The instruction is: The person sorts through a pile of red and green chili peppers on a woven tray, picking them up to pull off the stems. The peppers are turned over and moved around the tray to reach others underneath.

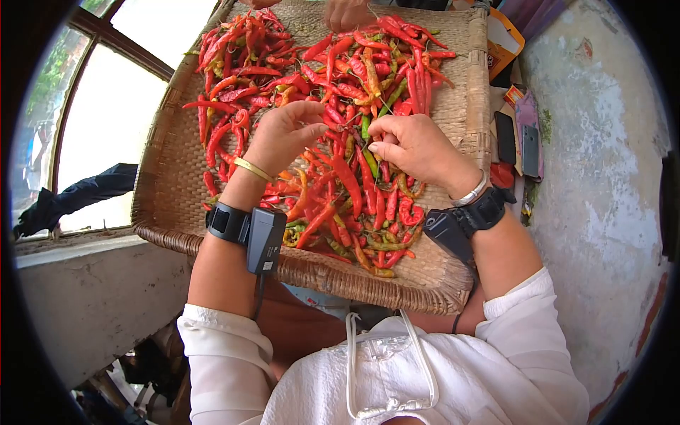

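A large woven basket tray (453, 71) holds a loose layer of chili peppers (346, 180), mostly red, with some orange, yellow and green ones. Over the middle of the peppers hovers my left hand (287, 134), its fingers bent and a gap between thumb and forefinger; nothing shows in it. To its right, my right hand (421, 149) has thumb and fingers pinched together beside a green chili pepper (365, 127). Whatever lies between those fingertips is too small to make out. Another green chili pepper (370, 163) rests just below them.
Another person's hand (346, 13) reaches over the tray's far edge, with part of a second one to its left. Two phones (530, 150) lie right of the tray, by a worn wall (602, 177). A window (99, 106) and a black umbrella-like bundle (78, 198) are at left.
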The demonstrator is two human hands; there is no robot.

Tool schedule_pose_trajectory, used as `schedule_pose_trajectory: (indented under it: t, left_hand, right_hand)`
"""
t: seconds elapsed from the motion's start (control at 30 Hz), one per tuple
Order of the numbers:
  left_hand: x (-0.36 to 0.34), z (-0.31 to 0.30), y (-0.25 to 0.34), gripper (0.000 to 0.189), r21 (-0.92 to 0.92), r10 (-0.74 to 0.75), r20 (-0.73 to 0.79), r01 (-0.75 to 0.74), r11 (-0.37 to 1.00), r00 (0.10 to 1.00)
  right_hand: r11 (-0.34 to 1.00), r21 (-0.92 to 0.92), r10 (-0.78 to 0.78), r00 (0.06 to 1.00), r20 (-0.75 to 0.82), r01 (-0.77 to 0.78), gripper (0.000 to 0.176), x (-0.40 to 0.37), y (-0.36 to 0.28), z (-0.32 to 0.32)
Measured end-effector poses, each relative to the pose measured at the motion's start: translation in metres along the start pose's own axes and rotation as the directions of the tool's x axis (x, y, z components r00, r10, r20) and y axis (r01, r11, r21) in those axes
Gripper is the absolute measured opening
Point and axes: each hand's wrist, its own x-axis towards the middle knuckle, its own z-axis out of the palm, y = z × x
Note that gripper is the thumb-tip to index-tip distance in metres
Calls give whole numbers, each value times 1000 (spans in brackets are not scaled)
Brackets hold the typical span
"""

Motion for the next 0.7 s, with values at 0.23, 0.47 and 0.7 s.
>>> schedule_pose_trajectory:
  t: [0.23,0.47,0.7]
  left_hand:
    - [-13,34,-27,33,610,237,338,-404,682,911]
    - [-7,27,-11,23,597,177,389,-394,699,904]
    - [-17,14,12,26,421,154,200,-227,878,967]
  right_hand:
    - [981,-183,-49,992,112,69,20,-8,-1,12]
    - [960,-234,-61,931,359,153,24,-6,1,26]
    - [965,-245,-74,992,103,97,23,-4,1,27]
